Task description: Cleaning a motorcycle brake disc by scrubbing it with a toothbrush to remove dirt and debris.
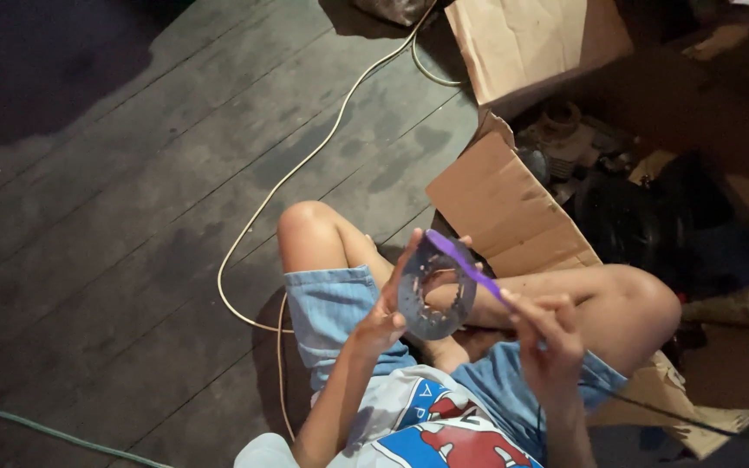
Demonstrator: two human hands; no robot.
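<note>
Head view, seated on a dark plank floor. My left hand grips the rim of a flat grey metal ring, a perforated disc with a wide central opening, held upright above my knees. My right hand pinches the handle of a slender purple toothbrush, its head laid against the ring's upper edge. Behind: creased brown cardboard, matte and torn, and a smooth pale cable curving across the boards.
</note>
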